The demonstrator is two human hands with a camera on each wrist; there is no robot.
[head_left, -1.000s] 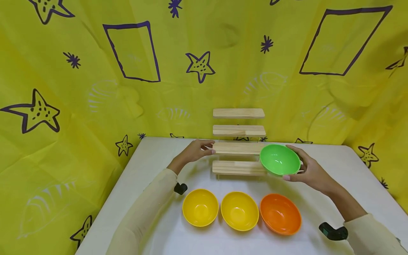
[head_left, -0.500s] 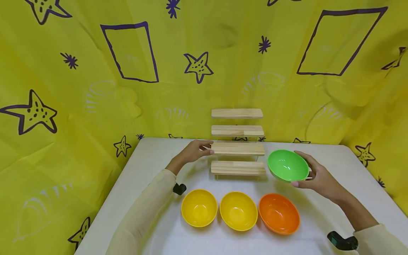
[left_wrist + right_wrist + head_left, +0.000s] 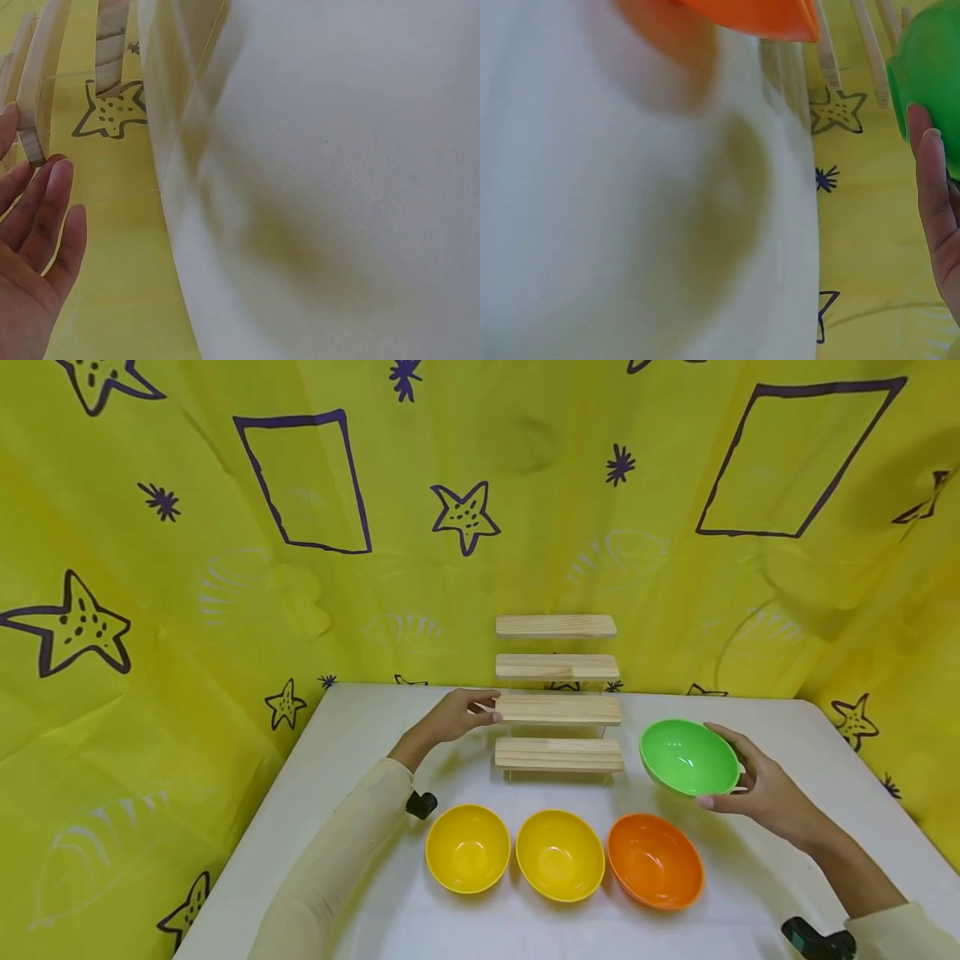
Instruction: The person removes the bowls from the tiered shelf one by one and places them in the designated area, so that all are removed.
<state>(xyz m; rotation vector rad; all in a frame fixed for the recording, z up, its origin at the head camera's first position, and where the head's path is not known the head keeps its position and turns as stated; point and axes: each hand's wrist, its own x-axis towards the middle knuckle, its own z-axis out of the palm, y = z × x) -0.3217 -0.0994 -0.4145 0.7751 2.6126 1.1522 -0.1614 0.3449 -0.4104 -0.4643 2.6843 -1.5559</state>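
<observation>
My right hand holds a green bowl by its right side, thumb at the near side and fingers behind. In the head view the bowl is raised above the table, to the right of a stepped wooden rack and apart from it. The right wrist view shows fingers against the green bowl's outer wall. At the rack's left side, my left hand pinches the end of the second board from the bottom. The left wrist view shows the hand at that board's end.
In front of the rack, two yellow bowls and an orange bowl stand in a row on the white table. A yellow cloth printed with starfish hangs behind and at both sides. Thin clear supports carry the rack's boards.
My right hand has carried the green bowl right and slightly toward me, away from the rack's lower boards. The left hand stays at the rack. The head view has shifted slightly.
</observation>
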